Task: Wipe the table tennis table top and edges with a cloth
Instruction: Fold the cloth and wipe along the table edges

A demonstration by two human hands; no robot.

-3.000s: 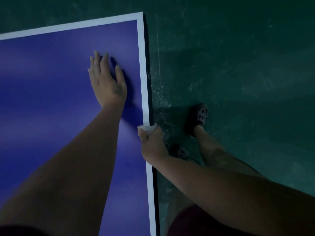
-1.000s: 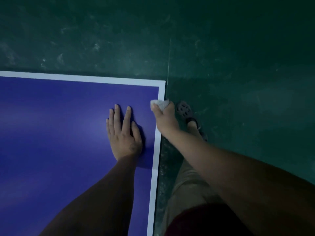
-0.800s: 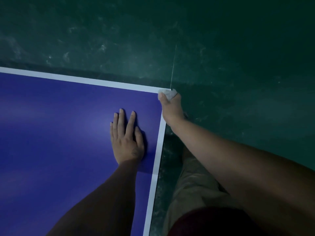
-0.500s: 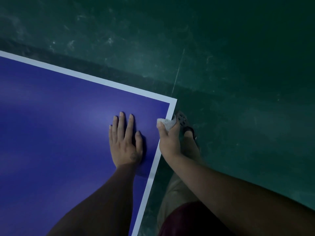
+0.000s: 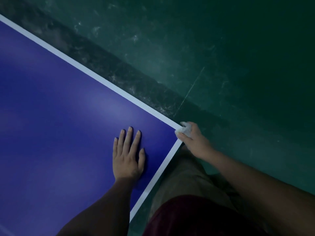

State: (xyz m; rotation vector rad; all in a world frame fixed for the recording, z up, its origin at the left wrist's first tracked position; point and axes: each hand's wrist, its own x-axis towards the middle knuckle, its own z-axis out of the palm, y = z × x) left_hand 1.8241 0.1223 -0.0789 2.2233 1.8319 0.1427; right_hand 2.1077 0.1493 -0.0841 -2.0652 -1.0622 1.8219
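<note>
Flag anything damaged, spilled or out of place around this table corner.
Nothing is damaged or spilled on the table. Only the floor shows pale, dusty scuffs along the far edge. The right hand holds the cloth at the corner.

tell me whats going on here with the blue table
A person is wiping a table tennis table. The right hand grips a small white cloth and presses it against the table's corner, where the two white border lines meet. The left hand lies flat on the blue top close by, fingers straight, seemingly for support. The person stands beside the table on a dark green floor. From this one moment, it looks like edge cleaning at the corner.
</note>
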